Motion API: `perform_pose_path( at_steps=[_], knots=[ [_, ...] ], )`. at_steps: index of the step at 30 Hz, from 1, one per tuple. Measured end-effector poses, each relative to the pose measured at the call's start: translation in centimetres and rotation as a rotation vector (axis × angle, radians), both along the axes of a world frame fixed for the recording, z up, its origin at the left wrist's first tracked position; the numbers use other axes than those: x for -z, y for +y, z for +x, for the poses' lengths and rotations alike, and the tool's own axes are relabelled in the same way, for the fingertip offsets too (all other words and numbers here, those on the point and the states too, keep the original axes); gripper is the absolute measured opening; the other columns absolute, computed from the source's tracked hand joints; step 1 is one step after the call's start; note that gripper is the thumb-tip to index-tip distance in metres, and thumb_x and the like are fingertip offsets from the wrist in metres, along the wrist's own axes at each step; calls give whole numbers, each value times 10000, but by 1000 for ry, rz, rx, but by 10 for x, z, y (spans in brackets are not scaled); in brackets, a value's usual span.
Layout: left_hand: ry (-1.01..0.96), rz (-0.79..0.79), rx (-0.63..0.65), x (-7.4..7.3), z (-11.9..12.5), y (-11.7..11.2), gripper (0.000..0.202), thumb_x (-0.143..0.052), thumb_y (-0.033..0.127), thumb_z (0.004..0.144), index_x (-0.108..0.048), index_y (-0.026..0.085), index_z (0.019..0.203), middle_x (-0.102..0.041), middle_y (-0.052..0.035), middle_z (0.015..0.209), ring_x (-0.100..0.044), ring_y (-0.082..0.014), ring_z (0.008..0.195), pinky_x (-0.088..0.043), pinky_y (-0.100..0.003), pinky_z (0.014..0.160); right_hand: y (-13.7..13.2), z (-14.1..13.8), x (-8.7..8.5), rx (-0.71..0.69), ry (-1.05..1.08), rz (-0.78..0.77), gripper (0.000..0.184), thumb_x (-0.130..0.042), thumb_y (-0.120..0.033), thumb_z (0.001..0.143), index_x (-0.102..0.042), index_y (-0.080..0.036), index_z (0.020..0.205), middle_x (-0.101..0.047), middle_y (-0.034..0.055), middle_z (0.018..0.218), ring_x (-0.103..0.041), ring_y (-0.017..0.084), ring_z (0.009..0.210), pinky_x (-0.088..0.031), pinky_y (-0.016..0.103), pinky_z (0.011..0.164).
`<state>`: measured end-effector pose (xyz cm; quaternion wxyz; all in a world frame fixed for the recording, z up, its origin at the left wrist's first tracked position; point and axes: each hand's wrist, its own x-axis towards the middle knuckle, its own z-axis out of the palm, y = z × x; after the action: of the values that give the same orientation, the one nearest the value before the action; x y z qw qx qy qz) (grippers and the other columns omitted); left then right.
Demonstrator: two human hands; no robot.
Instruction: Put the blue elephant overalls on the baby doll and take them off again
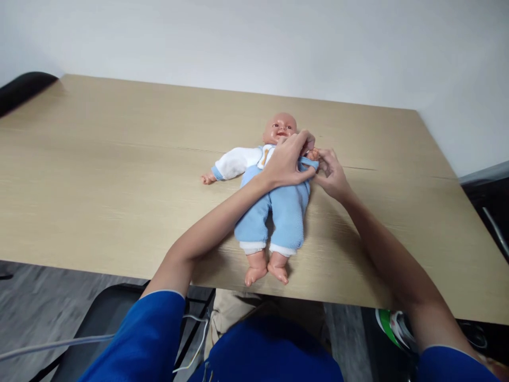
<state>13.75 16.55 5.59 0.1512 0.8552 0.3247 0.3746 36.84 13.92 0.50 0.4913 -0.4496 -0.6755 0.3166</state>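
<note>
A baby doll lies on its back on the wooden table, head away from me, feet near the front edge. It wears a white top with blue cuffs and light blue trousers. My left hand rests over the doll's chest, fingers curled onto the clothing by the doll's far arm. My right hand is beside it, fingers pinched on the blue cuff of that sleeve. The doll's other arm lies stretched out to the left.
A black chair stands at the table's far left corner. Another dark chair seat and a white cable are below the front edge. A green and white shoe lies on the floor at the right.
</note>
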Motion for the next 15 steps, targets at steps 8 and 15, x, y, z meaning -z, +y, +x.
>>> perform_pose_path(
  at_steps=[8,15],
  knots=[
    [-61,-371,8,-21,3,10,91,-660,214,1039,-706,235,1115,-805,-87,1135,-752,-269,1062,-621,-453,1014,-30,-7,-18,33,-251,-27,742,-669,-972,995,-849,-308,1272,-726,184,1461,-685,474,1421,-630,713,1276],
    [38,-534,108,-19,3,32,62,-722,225,984,-666,226,958,-754,-32,970,-708,-226,957,-540,-362,908,-30,-27,-10,117,-42,-107,721,-589,-1038,1035,-680,-329,944,-721,119,1160,-725,376,1278,-662,587,1219]
  ],
)
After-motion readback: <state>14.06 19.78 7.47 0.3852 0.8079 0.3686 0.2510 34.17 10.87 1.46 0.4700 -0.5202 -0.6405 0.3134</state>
